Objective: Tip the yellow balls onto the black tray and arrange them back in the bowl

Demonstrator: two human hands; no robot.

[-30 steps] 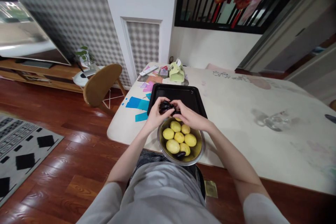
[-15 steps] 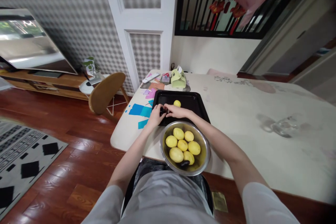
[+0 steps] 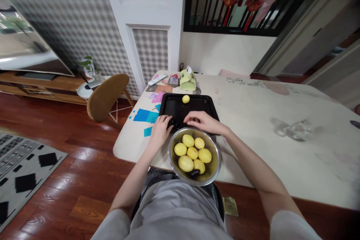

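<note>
My left hand (image 3: 161, 126) is at the near left corner of a black tray (image 3: 180, 108), thumb and fingers around a small glossy black object (image 3: 171, 122) whose kind I cannot make out. My right hand (image 3: 203, 120) hovers over the tray's near side, fingers loosely curled and apart from the thumb, with nothing visible in them. One yellow lemon (image 3: 186, 99) rests at the tray's far edge. Just in front of my body, a steel bowl (image 3: 218, 163) holds several lemons (image 3: 192, 153) and a dark, elongated item (image 3: 194, 173) at its near side.
On the white table (image 3: 253, 120), a green tissue box (image 3: 188, 80) and a white remote (image 3: 158, 79) lie beyond the tray. A clear glass vessel (image 3: 299, 130) is on the right. A wooden chair (image 3: 107, 97) stands left of the table.
My right hand has moved right, away from my left hand; before, both were together at the black object. The lemon on the tray has shifted to the far edge. The view has turned slightly.
</note>
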